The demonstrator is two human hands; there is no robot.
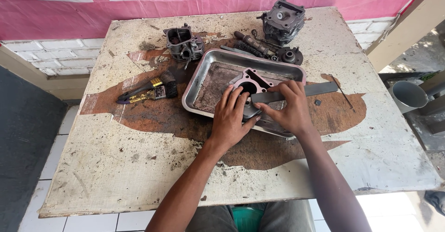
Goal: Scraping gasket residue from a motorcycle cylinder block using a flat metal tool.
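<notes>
- Far left on the worn, stained white table [116, 167], two dirty paintbrushes with yellow-banded handles [148, 90] lie side by side on the dark oily patch, well apart from both hands and untouched.
- Behind them sits a grey cast-metal engine casing [184, 42], apart from the tray.
- The left hand [230, 121] lies flat on the pale grey metal cylinder block with a round bore [250, 88], fingers spread and pressing it down rather than closed around it; the block rests inside the grimy rectangular steel tray [199, 86].
- The right hand [289, 109] pinches a long flat dark metal bar [310, 90] laid across the block's top face, fingers closed on it.
- By my judgement the face work is mid-way: grime still coats the tray.
- At the back right, a shaft, a wire brush and a finned grey cylinder head [282, 21] wait untouched.
</notes>
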